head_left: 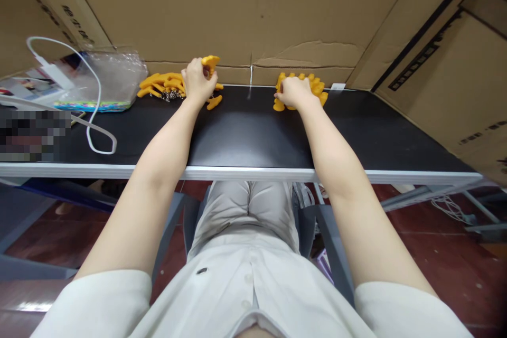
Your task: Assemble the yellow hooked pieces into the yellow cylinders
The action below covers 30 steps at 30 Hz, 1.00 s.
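Two heaps of small orange-yellow plastic pieces lie at the far edge of a black table (245, 132). My left hand (198, 82) is closed round one orange piece (210, 61) that sticks up above the fingers, at the right end of the left heap (160, 84); small metal chains show under that heap. A loose orange piece (214, 102) lies just right of this hand. My right hand (293, 93) rests curled on the right heap (315, 86), its fingers pressed on the pieces.
A clear plastic bag (106, 76) lies at the left rear, with a white cable (93, 116) and charger (51, 71) looping over the table. Cardboard sheets (253, 5) wall the back and right side. The table's light front edge (237, 173) is above my lap.
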### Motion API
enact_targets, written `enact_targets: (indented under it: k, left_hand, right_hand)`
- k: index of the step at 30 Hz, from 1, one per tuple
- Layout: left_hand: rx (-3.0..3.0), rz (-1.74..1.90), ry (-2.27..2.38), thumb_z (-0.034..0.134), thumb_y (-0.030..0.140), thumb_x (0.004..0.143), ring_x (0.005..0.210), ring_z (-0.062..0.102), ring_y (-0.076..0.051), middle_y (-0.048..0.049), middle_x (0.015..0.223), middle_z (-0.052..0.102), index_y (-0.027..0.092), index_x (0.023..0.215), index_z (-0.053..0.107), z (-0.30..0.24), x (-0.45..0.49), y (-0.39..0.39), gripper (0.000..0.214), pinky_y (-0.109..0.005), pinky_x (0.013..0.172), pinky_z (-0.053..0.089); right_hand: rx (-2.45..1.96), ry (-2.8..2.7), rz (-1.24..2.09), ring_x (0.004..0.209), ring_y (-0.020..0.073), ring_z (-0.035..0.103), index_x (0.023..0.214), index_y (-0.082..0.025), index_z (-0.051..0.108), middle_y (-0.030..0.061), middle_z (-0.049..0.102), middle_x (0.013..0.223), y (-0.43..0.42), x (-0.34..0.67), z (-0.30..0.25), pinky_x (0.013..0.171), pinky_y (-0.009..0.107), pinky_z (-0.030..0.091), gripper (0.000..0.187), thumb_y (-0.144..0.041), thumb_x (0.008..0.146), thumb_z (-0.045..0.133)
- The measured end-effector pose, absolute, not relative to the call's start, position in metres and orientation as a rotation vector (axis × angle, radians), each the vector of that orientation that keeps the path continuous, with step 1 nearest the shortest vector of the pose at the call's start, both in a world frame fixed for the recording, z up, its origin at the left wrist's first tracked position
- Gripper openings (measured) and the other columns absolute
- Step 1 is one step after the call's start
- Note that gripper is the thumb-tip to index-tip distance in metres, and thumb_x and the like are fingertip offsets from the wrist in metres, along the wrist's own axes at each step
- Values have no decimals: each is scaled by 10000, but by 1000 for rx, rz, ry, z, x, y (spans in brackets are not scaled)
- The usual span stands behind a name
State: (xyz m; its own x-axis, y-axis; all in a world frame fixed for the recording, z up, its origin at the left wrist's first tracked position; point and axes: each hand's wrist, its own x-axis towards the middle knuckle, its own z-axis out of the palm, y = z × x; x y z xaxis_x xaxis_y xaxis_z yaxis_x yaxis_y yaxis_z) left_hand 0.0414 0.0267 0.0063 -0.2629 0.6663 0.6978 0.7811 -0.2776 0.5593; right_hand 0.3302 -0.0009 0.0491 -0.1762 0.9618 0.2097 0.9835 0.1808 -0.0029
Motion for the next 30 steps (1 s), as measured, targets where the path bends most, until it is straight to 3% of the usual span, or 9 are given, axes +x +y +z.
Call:
enact_targets:
  k: [11,17,23,27,30]
  left_hand:
    - [-1937,-2270,-1723,858,338,942,1052,791,-253,-29,877,713,227,947,646,21,82,25,240,-272,875,648]
    - [-2106,-2384,-1780,862,429,996,817,787,-220,-11,742,674,215,916,629,22,95,14,326,-220,654,604]
    - [-2080,-2432,-1842,848,407,1017,752,774,-187,-13,727,714,223,868,585,24,99,7,354,-188,599,579]
    - [-2057,-2468,-1952,820,344,1037,757,788,-186,-33,787,770,219,863,571,23,99,9,328,-210,651,592]
    - [-2071,-2472,-2014,816,320,1038,685,769,-176,-33,793,782,219,873,570,22,98,11,313,-245,691,605]
  right_hand:
    - [-1622,-2228,94,1212,391,745,1126,-162,785,176,771,1150,15,320,27,1105,558,597,216,-333,994,801]
    - [-1624,-2181,175,1131,325,746,1014,-176,733,145,773,1107,8,316,30,1065,469,617,135,-281,969,805]
    - [-1667,-2229,306,1020,273,738,848,-226,624,82,767,990,17,320,15,1009,415,634,296,-318,872,904]
    - [-1658,-2254,228,1129,328,750,962,-208,687,123,779,1084,23,318,8,1076,476,623,257,-309,860,900]
    - [-1635,-2250,64,1281,390,723,1185,-156,711,194,750,1291,26,319,8,1147,529,595,399,-233,840,897]
